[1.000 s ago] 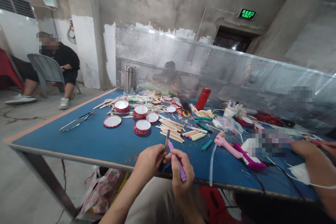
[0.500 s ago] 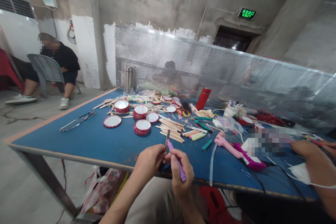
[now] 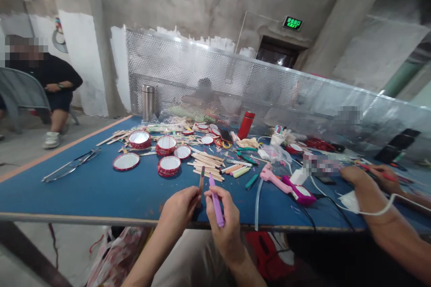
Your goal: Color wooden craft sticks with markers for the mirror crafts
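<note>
My left hand (image 3: pixel 180 210) pinches a flat wooden craft stick (image 3: pixel 201 180) and holds it upright at the near edge of the blue table (image 3: pixel 101 188). My right hand (image 3: pixel 225 219) grips a purple marker (image 3: pixel 216 201) with its tip beside the stick. Both hands hover over the table's front edge, close together. Just beyond them lies a pile of wooden sticks (image 3: pixel 207 163) and several red-rimmed round lids (image 3: pixel 168 165).
A pink and purple glue gun (image 3: pixel 286 184) with a cable lies to the right. Another person's arm (image 3: pixel 377 202) rests on the table at right. Metal tongs (image 3: pixel 69 166) lie at left. A steel flask (image 3: pixel 147 102), a red bottle (image 3: pixel 246 124) and a perforated metal screen (image 3: pixel 235 80) stand behind. A person sits on a chair at far left.
The view has swung to the right, so everything sits further left in frame. My hands keep the same grip on the stick and the marker.
</note>
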`<action>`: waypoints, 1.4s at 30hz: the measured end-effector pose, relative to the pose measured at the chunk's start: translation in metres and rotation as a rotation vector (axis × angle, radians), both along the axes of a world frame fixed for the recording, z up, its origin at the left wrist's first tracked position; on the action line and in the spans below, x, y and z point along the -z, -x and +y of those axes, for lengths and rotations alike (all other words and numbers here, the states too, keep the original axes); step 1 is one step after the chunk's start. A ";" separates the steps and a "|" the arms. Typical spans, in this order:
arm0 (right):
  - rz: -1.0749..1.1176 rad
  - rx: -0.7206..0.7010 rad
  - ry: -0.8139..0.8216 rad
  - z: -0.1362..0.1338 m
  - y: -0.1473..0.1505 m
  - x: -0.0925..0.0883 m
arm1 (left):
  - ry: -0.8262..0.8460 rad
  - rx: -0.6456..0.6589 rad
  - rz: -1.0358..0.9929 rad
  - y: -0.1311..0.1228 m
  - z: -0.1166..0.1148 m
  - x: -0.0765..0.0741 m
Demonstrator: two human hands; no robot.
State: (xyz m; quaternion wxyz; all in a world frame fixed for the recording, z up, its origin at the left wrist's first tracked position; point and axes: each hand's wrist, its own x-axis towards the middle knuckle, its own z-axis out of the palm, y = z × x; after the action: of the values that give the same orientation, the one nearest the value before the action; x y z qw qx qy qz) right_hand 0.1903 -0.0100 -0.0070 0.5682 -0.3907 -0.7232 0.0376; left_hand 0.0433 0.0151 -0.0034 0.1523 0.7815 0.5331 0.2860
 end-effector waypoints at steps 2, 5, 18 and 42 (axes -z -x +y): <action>-0.192 0.084 -0.073 0.005 -0.018 -0.009 | 0.017 0.008 -0.003 0.000 0.000 0.000; -0.464 0.242 -0.106 0.016 -0.054 -0.020 | 0.038 0.012 0.014 0.001 0.001 0.000; -1.155 0.570 0.057 0.060 -0.106 -0.025 | 0.038 0.021 0.030 0.000 0.002 0.002; -0.952 0.713 0.312 0.115 -0.152 -0.073 | 0.031 0.026 0.024 0.001 0.004 0.009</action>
State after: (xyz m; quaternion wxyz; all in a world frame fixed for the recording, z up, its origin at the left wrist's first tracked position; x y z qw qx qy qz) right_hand 0.3427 0.1050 0.0658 0.0964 -0.6611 -0.7083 -0.2280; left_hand 0.0420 0.0194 -0.0124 0.1616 0.7894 0.5289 0.2663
